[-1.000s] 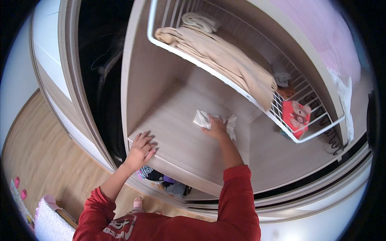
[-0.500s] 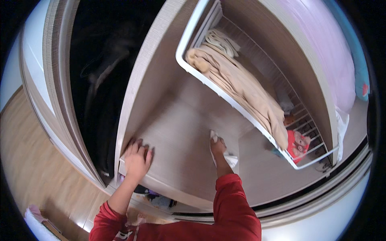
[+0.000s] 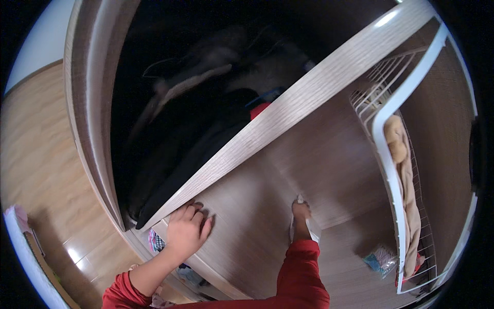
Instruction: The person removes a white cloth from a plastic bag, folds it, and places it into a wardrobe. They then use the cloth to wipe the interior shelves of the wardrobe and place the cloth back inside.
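Observation:
My left hand [image 3: 188, 230] rests on the front left of a wood-grain wardrobe shelf [image 3: 236, 242], beside the upright panel [image 3: 293, 110]. Its fingers are apart and slightly bent, with nothing in them. Deeper inside the compartment, my right hand [image 3: 301, 210] presses a white wipe [image 3: 313, 230] against the board, near the inner corner. Part of the wipe hangs out beside the wrist and a small tip shows past the fingers. The rest of it is hidden under the hand.
A white wire basket [image 3: 389, 154] with folded beige cloth [image 3: 408, 206] hangs at the right. Under it lies a clear packet [image 3: 381, 260]. Dark clothes [image 3: 206, 129] fill the compartment left of the panel. Below the shelf edge sit patterned fabrics [image 3: 155, 241].
My view has swung, so the panel slants more and the basket sits farther right. My right hand with the wipe is nearer the inner corner; my left hand stays by the panel.

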A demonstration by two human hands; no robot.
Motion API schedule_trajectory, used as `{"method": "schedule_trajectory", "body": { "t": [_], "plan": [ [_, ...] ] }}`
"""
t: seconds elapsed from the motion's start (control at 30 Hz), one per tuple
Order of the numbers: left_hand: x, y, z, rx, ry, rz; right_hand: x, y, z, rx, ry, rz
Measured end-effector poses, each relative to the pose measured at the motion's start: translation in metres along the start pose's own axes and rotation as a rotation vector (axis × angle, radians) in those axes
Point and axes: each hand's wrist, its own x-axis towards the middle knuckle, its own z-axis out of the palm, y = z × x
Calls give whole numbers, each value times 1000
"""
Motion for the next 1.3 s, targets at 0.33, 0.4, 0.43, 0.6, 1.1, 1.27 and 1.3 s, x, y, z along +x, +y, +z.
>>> {"method": "schedule_trajectory", "body": {
  "t": [0.33, 0.4, 0.43, 0.6, 1.1, 1.27, 1.3],
  "plan": [
    [1, 0, 2, -1, 3, -10, -29, -146, 9, 199, 186, -832],
    [0, 0, 0, 17, -7, -6, -35, -189, 16, 411, 395, -1031],
    [1, -1, 0, -15, 17, 16, -30, -203, 14, 376, 390, -1173],
    [0, -1, 0, -27, -31, 12, -34, -248, 3, 499, 462, -1259],
    [-1, -1, 2, 5, -33, -5, -29, -228, 10, 619, 314, -1298],
    [0, -2, 2, -13, -36, -9, -31, -234, 18, 649, 324, -1207],
    [-1, -1, 1, -28, -52, -2, -30, -237, 18, 644, 328, -1162]
  ]
}}
